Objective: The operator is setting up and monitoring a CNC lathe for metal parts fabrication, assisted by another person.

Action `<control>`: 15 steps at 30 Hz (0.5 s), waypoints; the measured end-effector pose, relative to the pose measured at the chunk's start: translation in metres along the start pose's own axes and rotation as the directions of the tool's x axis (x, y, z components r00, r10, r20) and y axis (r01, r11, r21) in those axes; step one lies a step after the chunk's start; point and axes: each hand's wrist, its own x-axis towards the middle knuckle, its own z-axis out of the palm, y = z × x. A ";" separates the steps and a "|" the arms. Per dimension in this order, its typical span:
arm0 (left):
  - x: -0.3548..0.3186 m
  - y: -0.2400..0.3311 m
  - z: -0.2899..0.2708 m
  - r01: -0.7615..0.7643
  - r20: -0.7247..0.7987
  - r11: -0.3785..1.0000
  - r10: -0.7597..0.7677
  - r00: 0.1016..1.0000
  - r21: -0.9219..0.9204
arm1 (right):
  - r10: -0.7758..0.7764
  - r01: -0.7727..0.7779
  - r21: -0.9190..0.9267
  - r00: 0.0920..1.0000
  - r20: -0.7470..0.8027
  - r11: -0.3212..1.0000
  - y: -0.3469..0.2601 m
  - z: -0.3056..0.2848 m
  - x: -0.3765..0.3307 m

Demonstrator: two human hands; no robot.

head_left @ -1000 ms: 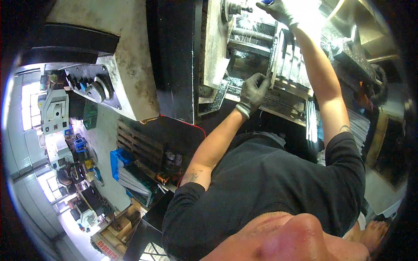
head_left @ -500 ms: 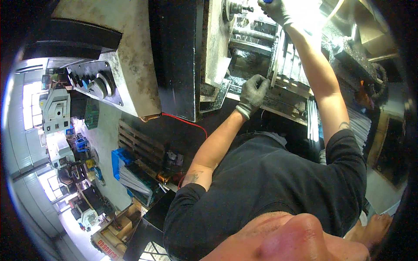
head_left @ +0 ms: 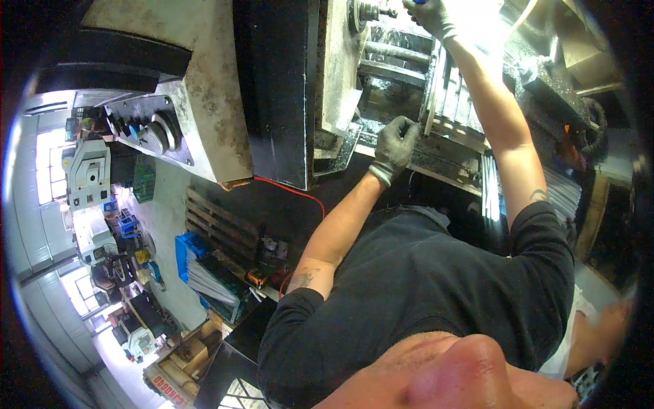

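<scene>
Blue crate (head_left: pixel 204 262) w/ white sheets, below hands.

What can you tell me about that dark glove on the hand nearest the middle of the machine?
The dark grey glove covers the person's left hand down to the wrist, where a lighter ribbed cuff ends against the bare forearm. It looks like knitted fabric with a coated, slightly shiny palm side, worn and grubby. The fingers are curled closed around the lower edge of a pale upright metal plate inside the machine. It sits over a dark, chip-strewn ledge, lower than the other hand's light glove.
</scene>
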 end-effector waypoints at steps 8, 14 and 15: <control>0.017 0.007 0.004 0.087 0.036 0.995 -0.089 0.995 0.039 | 0.050 -0.043 -0.121 0.997 0.052 0.992 -0.008 -0.019 0.003; 0.083 0.014 0.000 -0.004 -0.056 0.998 0.001 0.998 -0.060 | -0.167 0.181 -0.030 0.951 0.259 0.983 -0.048 -0.050 0.001; 0.090 0.033 -0.002 -0.010 -0.099 0.992 -0.003 0.995 -0.126 | -0.092 0.144 -0.153 0.948 0.304 0.978 -0.072 -0.058 -0.013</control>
